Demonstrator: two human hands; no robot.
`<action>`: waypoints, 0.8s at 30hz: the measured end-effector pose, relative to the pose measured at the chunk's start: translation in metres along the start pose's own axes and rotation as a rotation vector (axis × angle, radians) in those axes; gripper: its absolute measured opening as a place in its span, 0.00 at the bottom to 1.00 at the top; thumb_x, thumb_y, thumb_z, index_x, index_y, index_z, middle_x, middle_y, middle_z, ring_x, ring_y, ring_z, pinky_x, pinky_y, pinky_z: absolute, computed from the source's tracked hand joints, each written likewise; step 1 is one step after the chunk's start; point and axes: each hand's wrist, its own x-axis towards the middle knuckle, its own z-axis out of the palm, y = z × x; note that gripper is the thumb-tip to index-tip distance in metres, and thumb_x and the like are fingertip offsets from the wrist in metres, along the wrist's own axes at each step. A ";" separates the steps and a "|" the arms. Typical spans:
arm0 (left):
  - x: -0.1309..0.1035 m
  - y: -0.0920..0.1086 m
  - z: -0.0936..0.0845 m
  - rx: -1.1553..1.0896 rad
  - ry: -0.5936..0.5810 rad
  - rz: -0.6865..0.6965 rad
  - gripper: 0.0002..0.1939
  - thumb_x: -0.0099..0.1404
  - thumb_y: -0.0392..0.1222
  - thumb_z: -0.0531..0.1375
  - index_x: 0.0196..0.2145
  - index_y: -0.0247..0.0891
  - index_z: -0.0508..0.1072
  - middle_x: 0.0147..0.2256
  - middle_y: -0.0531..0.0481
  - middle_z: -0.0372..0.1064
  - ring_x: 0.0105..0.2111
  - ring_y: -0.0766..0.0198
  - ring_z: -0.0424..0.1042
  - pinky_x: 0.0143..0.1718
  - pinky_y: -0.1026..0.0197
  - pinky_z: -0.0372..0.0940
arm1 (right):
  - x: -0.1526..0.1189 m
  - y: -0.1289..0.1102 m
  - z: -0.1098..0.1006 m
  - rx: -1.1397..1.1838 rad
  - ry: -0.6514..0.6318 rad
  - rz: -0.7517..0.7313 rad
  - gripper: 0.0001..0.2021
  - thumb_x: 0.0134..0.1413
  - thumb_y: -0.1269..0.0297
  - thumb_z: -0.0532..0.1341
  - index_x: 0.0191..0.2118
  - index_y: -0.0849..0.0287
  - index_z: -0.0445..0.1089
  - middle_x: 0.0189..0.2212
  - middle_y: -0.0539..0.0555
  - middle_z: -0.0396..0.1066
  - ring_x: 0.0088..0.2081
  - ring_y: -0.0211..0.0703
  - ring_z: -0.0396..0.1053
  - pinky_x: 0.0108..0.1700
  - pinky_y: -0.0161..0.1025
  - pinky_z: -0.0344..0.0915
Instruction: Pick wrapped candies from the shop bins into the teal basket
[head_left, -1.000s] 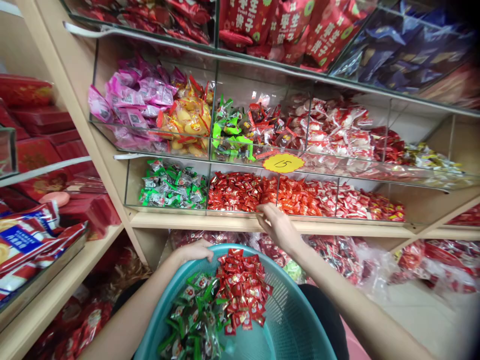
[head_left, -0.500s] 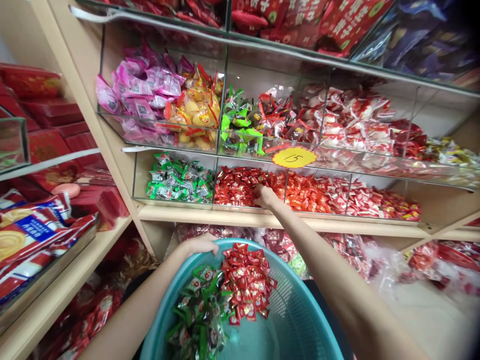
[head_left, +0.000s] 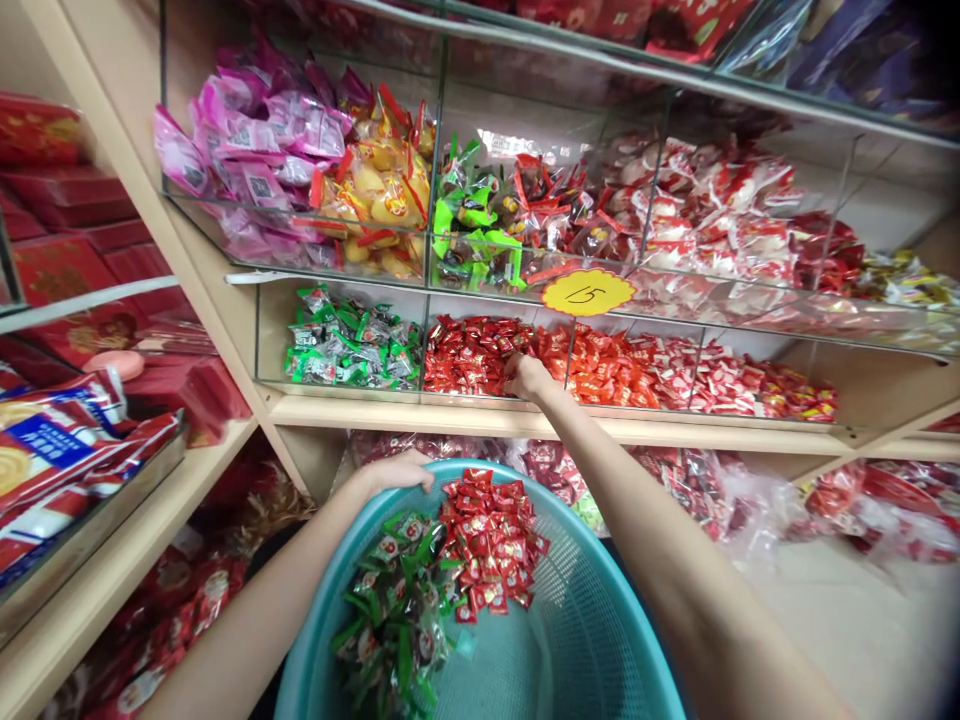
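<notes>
My left hand is closed over the far left rim of a teal plastic basket. Inside the basket lie green-wrapped candies on the left and a heap of small red-wrapped candies beside them. In the lower shelf bin, my right hand reaches in with curled fingers among matching red candies. Its fingertips are partly hidden by the candies and the hand itself. Green-wrapped candies fill the bin to the left, orange-red ones the bin to the right.
Glass dividers and a wooden shelf edge front the bins. Above are pink packets, yellow packets and a yellow price tag reading 15. Bagged sweets sit below. Blue-and-white snack packs stand on the left shelf.
The view has shifted slightly, so the shelves and basket sit a little higher in the picture. My right hand stays in the red candy bin, and my left hand stays on the rim.
</notes>
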 end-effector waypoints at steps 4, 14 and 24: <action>0.000 0.001 0.000 0.029 0.016 -0.013 0.14 0.41 0.37 0.55 0.29 0.35 0.74 0.24 0.54 0.71 0.22 0.65 0.67 0.21 0.68 0.59 | -0.004 -0.001 -0.001 0.042 0.048 0.001 0.08 0.40 0.72 0.59 0.32 0.61 0.70 0.29 0.54 0.69 0.30 0.38 0.66 0.32 0.31 0.60; -0.001 0.002 -0.001 0.032 0.020 -0.006 0.15 0.41 0.37 0.55 0.29 0.36 0.74 0.23 0.56 0.70 0.22 0.65 0.67 0.21 0.68 0.60 | -0.070 -0.021 -0.023 0.422 0.600 -0.337 0.07 0.53 0.64 0.54 0.36 0.59 0.65 0.32 0.53 0.65 0.31 0.38 0.63 0.35 0.36 0.61; 0.003 -0.002 0.002 0.008 0.009 -0.015 0.16 0.41 0.38 0.55 0.30 0.35 0.74 0.25 0.54 0.71 0.21 0.66 0.66 0.20 0.68 0.58 | -0.165 0.001 0.049 1.073 -0.021 0.019 0.16 0.45 0.51 0.59 0.34 0.60 0.66 0.25 0.52 0.68 0.25 0.40 0.69 0.29 0.38 0.67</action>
